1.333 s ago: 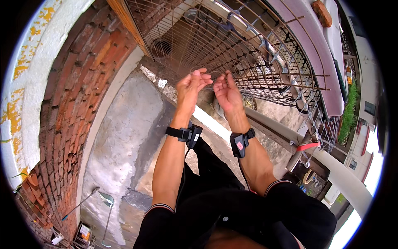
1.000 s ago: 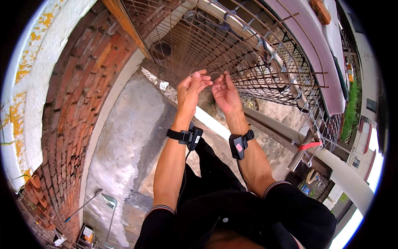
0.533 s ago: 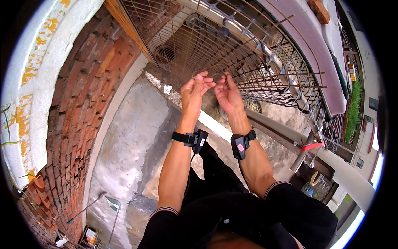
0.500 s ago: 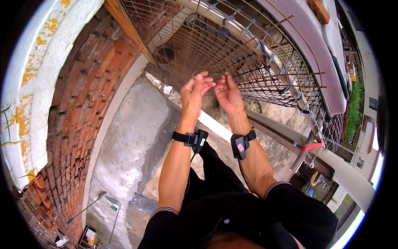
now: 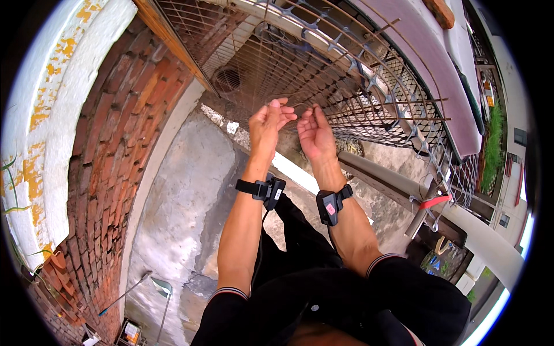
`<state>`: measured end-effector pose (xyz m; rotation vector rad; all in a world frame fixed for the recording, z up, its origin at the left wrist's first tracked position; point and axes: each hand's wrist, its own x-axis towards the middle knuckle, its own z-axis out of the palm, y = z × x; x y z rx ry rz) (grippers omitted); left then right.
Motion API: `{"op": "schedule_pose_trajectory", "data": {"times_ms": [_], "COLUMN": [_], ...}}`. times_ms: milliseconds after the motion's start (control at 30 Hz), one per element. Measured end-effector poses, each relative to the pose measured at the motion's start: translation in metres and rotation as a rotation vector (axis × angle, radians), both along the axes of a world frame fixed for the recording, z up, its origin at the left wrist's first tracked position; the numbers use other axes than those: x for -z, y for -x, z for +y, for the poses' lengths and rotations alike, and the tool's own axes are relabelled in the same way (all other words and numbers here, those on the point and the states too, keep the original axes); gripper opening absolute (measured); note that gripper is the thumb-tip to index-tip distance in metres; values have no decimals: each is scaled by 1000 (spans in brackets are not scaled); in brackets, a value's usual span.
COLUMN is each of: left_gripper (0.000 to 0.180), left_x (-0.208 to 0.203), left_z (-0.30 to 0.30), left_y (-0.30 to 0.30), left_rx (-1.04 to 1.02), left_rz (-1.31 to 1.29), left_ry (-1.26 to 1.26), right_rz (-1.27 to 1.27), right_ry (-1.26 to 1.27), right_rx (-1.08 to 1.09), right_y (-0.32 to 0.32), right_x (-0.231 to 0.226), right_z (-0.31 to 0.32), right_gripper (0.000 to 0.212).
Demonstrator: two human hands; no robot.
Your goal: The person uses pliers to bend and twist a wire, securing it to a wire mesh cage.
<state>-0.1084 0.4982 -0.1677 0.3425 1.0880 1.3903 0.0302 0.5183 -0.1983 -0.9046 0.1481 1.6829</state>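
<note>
Both my hands are raised in front of a rusty wire mesh panel [image 5: 352, 95]. Between them runs a thin, curved wire [image 5: 298, 104], faint against the dark mesh. My left hand [image 5: 266, 128] pinches it between thumb and forefinger, the other fingers loosely curled. My right hand [image 5: 316, 135], palm turned up, has its thumb and forefinger closed at the wire's other side. A small gap separates the fingertips of the two hands. Where the wire meets the mesh, I cannot make out. Each wrist wears a black strap with a small box.
A brick wall [image 5: 124, 124] stands left, with a wooden post [image 5: 176, 46] beside the mesh. At right, a grey pipe [image 5: 392, 179] crosses near a red tie [image 5: 435, 202]. A pale purple slab [image 5: 424, 69] bears a brick piece [image 5: 440, 12]. A dustpan [image 5: 163, 286] lies lower left.
Both hands have shifted very slightly left and down, still close together at the wire. The wire's loop shows less clearly now.
</note>
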Motion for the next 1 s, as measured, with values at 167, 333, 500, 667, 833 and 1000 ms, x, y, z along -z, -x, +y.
{"op": "schedule_pose_trajectory", "data": {"times_ms": [167, 333, 500, 667, 833, 1000], "left_gripper": [38, 35, 34, 34, 34, 34], "left_x": [2, 1, 2, 5, 7, 7], "left_z": [9, 13, 15, 20, 23, 20], "left_y": [4, 2, -1, 4, 5, 4], "left_rx": [-21, -19, -18, 10, 17, 25], "left_rz": [-14, 11, 45, 69, 70, 78], "left_ry": [-6, -7, -11, -25, -29, -22], "right_rz": [-58, -118, -150, -139, -173, -208], "right_ry": [30, 49, 84, 100, 35, 17], "right_rx": [45, 100, 130, 142, 115, 115], "right_y": [6, 9, 11, 16, 16, 17], "right_x": [-6, -8, -7, -20, -14, -13], "right_z": [-2, -1, -2, 0, -4, -7], "right_gripper": [14, 14, 14, 15, 17, 18]}}
